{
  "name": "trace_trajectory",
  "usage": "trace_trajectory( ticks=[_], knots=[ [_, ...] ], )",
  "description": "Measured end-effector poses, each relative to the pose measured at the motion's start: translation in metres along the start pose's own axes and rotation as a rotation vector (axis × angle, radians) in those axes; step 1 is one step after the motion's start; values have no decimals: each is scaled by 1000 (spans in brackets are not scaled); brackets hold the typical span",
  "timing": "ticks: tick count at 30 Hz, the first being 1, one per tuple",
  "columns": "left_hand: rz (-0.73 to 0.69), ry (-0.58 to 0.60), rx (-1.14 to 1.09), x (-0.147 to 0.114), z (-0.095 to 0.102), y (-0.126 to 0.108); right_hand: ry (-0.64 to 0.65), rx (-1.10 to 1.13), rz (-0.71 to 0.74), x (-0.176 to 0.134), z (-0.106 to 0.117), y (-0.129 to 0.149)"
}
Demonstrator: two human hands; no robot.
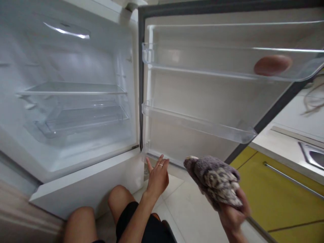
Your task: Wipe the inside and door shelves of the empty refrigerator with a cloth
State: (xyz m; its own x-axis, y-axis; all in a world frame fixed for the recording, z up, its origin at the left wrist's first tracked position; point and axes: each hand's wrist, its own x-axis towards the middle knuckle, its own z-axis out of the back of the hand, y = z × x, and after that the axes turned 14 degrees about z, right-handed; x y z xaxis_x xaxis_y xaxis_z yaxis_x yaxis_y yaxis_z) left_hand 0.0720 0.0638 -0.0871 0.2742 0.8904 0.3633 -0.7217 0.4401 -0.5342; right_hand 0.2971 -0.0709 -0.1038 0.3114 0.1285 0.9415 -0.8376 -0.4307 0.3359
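My right hand (234, 216) grips a folded cloth (215, 179), plush and grey-purple with a mottled cream-and-brown patterned patch. It is held up in front of the lower part of the open fridge door (192, 91). My left hand (158, 175), with a ring on one finger, is at the door's bottom edge near the hinge side. Its fingers are spread and nothing shows in them; whether they touch the door I cannot tell. Clear door bins (197, 123) run across the door's inside. A blurred reddish-brown oval object (272, 65) sits in the upper one.
To the left, the fridge compartment (81, 54) stands open, with a glass shelf (76, 87) and a clear tray (83, 118) inside. A white lower drawer front (101, 182) is by my knees. On the right are yellow cabinets (286, 185), a counter and a sink (316, 157).
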Motion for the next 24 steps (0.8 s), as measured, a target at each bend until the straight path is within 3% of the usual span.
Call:
trace_trajectory(
  ticks=[2,7,9,14,18,24],
  knots=[
    [-9,45,-10,5,-1,2,12,-94,119,2,2,-7],
    [-39,113,-5,9,-1,7,343,-317,565,19,7,-15],
    [-31,103,26,10,1,11,429,-362,674,22,6,-14],
    [76,8,105,16,10,35,475,-367,699,11,-12,-9],
    [88,66,63,21,25,50,519,-372,705,-3,-41,1],
    [163,131,-93,27,39,43,504,-323,742,-29,-98,15]
  ],
)
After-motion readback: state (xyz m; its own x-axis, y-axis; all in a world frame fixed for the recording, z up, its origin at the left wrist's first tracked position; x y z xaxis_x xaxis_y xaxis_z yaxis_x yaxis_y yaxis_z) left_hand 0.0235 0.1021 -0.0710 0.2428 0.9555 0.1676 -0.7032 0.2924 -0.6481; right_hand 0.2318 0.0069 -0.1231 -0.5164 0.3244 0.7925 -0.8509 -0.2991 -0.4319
